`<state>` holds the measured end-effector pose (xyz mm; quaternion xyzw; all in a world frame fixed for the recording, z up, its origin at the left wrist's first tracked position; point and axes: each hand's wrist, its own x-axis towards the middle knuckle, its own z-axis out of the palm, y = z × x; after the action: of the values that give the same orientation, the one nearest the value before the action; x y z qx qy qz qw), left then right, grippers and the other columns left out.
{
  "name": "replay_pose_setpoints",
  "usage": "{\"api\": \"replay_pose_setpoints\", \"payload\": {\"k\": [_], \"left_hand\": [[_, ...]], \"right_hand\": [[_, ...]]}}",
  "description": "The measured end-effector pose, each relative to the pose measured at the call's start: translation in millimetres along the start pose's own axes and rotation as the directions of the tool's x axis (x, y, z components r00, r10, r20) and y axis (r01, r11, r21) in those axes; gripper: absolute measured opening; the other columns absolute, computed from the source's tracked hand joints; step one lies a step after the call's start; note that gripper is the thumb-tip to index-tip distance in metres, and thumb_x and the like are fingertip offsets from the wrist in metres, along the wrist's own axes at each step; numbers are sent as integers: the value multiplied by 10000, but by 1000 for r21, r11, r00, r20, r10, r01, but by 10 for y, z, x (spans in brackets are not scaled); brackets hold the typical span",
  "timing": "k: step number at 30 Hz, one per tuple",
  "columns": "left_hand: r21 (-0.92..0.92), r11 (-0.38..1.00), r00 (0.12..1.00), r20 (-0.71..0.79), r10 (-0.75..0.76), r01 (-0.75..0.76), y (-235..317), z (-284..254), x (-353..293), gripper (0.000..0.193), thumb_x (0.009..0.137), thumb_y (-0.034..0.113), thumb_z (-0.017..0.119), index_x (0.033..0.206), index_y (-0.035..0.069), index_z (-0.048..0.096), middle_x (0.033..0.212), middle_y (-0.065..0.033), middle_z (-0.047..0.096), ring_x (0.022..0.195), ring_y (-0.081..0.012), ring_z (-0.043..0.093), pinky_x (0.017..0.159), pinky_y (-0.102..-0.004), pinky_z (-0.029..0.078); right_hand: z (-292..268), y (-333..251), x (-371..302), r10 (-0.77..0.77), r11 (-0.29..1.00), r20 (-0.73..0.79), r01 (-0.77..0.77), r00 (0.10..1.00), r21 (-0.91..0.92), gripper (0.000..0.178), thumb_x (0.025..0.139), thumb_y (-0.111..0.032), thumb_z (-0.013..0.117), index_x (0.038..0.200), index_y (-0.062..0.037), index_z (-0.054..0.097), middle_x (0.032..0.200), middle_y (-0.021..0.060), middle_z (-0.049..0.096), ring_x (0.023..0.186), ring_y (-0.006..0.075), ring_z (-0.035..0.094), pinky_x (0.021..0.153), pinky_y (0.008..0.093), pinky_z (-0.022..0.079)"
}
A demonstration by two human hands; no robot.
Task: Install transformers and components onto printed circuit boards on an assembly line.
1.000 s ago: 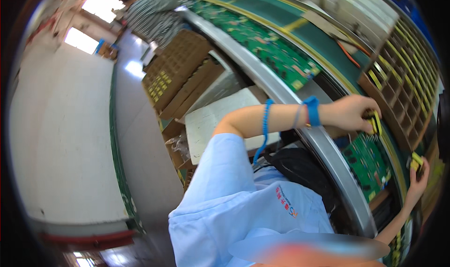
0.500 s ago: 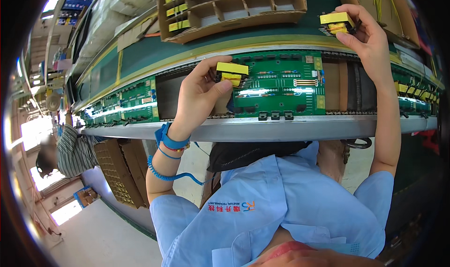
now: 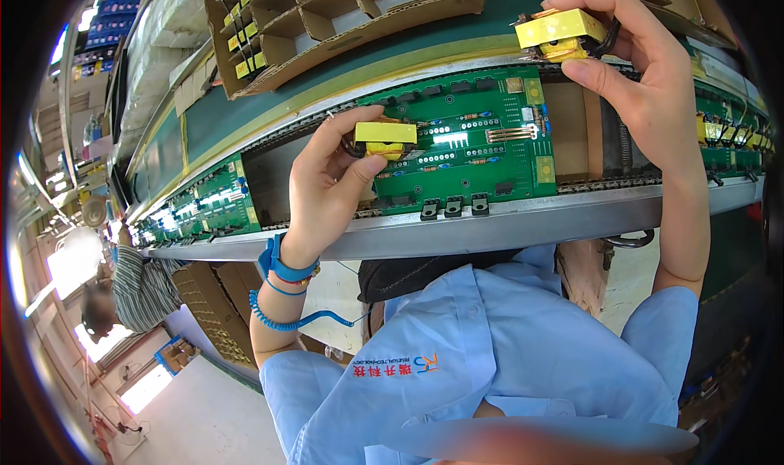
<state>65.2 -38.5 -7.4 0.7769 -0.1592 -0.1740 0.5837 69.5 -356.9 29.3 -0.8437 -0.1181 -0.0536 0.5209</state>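
Observation:
My left hand [image 3: 331, 183] pinches a small yellow transformer [image 3: 385, 137] just over the left part of a green circuit board [image 3: 482, 151] that lies on the conveyor line. A blue coiled wrist strap [image 3: 286, 269] circles that wrist. My right hand [image 3: 649, 65] grips a second yellow transformer [image 3: 561, 34], held above the board's far right corner. Both parts hover close to the board; I cannot tell whether they touch it.
A cardboard divider tray [image 3: 343, 16] with more yellow parts stands behind the belt. More green boards [image 3: 208, 208] lie along the line to the left, others with yellow parts [image 3: 723, 130] to the right. A metal rail [image 3: 506, 228] edges the line. Another person [image 3: 135, 289] sits at far left.
The view swung from the floor and side aisle onto the conveyor. Both hands, each with a yellow part, now sit slightly closer to the green board.

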Motion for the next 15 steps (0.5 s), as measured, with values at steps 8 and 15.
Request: {"api": "replay_pose_setpoints", "payload": {"k": [8,15], "left_hand": [[166,986,1000,4,1,-1,65,3,-10,446,835,-80,649,1263,23,573,1166,-92,595,1023,-144,610,842,-249,512],[377,900,975,56,214,-220,105,58,36,443,789,-87,659,1212,26,594,1110,-149,612,967,-283,610,864,-307,491]], "right_hand": [[4,-190,0,47,994,1,-47,999,-97,314,804,-32,715,1091,-14,590,967,56,627,848,105,599,752,232,486],[55,-303,-12,80,993,-5,-80,997,-84,327,772,-3,718,1076,-9,596,959,71,631,841,140,608,754,252,487]]}}
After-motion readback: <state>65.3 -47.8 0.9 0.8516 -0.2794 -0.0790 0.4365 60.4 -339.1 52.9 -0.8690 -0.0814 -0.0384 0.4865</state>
